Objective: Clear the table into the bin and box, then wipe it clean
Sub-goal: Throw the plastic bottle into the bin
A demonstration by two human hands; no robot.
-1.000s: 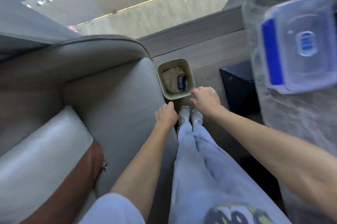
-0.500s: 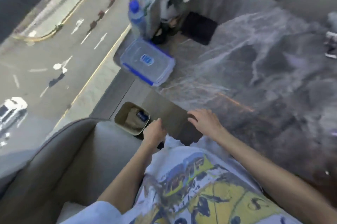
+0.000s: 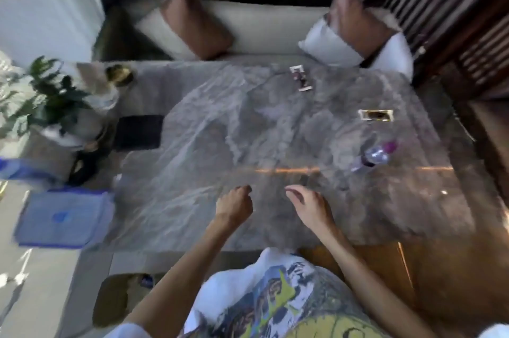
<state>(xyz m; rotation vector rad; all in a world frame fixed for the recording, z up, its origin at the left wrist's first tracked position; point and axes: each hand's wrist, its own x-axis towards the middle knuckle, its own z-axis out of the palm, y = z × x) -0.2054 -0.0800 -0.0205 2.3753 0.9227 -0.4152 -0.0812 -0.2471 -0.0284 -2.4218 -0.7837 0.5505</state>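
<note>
The grey marble table [image 3: 220,145] fills the middle of the blurred view. My left hand [image 3: 234,204] hovers over its near edge with the fingers curled in and nothing in it. My right hand [image 3: 308,205] is beside it, fingers loosely apart and empty. A clear plastic bottle with a purple cap [image 3: 374,154] lies on its side at the right. A small wrapper [image 3: 300,78] lies at the far side, and a gold-edged packet [image 3: 376,115] sits at the far right. The clear box with a blue-trimmed lid [image 3: 64,219] rests at the table's left end. The tan bin [image 3: 115,299] stands on the floor at lower left.
A potted plant [image 3: 52,100], a gold-lidded jar [image 3: 119,76] and a black square mat [image 3: 137,131] sit at the table's far left. A pale sofa with brown and white cushions [image 3: 192,23] lies beyond the table. A dark slatted screen [image 3: 454,7] stands at the right.
My view has swung up from the bin on the floor to the whole tabletop. Both hands have risen from near the bin to above the table's near edge.
</note>
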